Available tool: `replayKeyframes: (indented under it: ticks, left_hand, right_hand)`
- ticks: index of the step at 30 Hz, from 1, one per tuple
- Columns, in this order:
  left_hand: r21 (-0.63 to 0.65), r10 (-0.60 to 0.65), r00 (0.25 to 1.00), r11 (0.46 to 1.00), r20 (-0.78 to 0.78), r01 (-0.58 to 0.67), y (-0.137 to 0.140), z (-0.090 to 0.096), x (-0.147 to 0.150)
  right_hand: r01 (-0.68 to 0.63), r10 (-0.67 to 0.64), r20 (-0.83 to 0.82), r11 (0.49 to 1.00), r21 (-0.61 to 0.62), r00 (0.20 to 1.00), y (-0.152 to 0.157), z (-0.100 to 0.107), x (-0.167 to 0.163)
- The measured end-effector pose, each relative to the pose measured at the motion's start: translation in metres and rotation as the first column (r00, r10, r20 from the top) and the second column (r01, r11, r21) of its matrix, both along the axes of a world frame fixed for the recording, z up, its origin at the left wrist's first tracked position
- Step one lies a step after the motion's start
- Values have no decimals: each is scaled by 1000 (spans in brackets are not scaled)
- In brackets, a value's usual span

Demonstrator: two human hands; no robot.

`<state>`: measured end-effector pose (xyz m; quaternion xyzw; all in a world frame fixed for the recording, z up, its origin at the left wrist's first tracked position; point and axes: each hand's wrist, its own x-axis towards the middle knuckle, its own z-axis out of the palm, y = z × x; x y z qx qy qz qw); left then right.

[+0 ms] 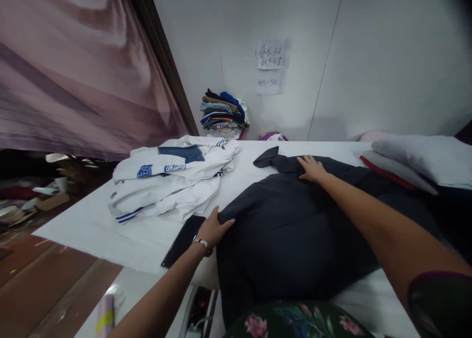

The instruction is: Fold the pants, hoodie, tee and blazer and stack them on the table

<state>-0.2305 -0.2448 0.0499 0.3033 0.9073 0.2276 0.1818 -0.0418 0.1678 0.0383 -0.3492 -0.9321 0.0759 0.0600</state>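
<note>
A dark long-sleeved garment lies spread over the white table, its lower part reaching my body. At its left edge is my left hand, the thumb on the cloth and the other fingers partly hidden; it grips that edge. My right hand rests on the far part of the garment, fingers spread over the fabric. Beyond it, a narrow piece of the dark cloth sticks out to the left. A black phone-like slab lies beside my left wrist, which wears a metal band.
White garments with blue stripes are heaped at the left of the table. A stack of folded clothes stands at the back. Grey and white cloth lies right. Paper notes hang on the wall; a pink curtain hangs left.
</note>
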Motion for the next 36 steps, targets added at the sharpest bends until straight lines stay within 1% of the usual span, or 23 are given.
replayKeyframes:
  ticks: [2, 4, 6, 8, 10, 13, 17, 20, 24, 26, 28, 29, 31, 32, 34, 36]
  left_hand:
    - [35, 7, 998, 999, 63, -9, 5, -5, -5]
    - [70, -24, 989, 997, 143, 15, 9, -6, -8]
    - [83, -50, 984, 996, 172, 36, 12, -3, -9]
    - [89, -48, 991, 995, 127, 37, 15, 4, -9]
    - [90, -48, 997, 995, 58, 43, 18, 14, -9]
    - [67, -65, 998, 996, -26, 67, 24, 31, -11]
    - [54, -67, 984, 996, -165, 77, 37, 52, -20]
    - [52, -70, 962, 995, -264, 86, 55, 72, -36]
    - [18, -39, 910, 999, -413, 51, 96, 100, -79]
    - [-9, -36, 897, 999, -441, 35, 123, 107, -104]
    - [-63, -68, 905, 997, -421, 46, 150, 105, -124]
    - [-97, -85, 910, 994, -405, 50, 163, 99, -130]
    - [-188, -117, 930, 981, -348, 52, 181, 81, -134]
    - [-237, -127, 943, 970, -308, 53, 186, 69, -133]
    - [-322, -139, 967, 945, -215, 64, 187, 45, -130]
    - [-359, -140, 979, 930, -145, 80, 178, 27, -129]
  right_hand:
    - [39, -38, 82, 999, -11, 996, 16, 0, -8]
    - [96, -83, 157, 992, -79, 984, 28, -2, -13]
    - [127, -98, 195, 981, -143, 976, 36, -5, -14]
    - [113, -83, 187, 981, -156, 979, 39, -9, -13]
    - [86, -66, 152, 988, -131, 986, 37, -11, -8]
    - [104, -95, 103, 991, -89, 990, 30, -10, 4]
    - [194, -194, 11, 981, -30, 981, 22, 5, 24]
    - [291, -291, -120, 957, -20, 949, 23, 22, 37]
    - [352, -352, -262, 935, -49, 899, 32, 47, 43]
    - [376, -371, -300, 926, -40, 879, 37, 56, 40]
    - [404, -391, -297, 915, -17, 871, 41, 60, 34]
    - [418, -403, -273, 908, -5, 873, 42, 60, 31]
    - [425, -417, -179, 905, 4, 891, 43, 54, 26]
    - [406, -404, -110, 914, -6, 908, 43, 48, 24]
    - [333, -333, 5, 942, -36, 943, 42, 33, 24]
    - [246, -246, 12, 969, -32, 969, 39, 19, 28]
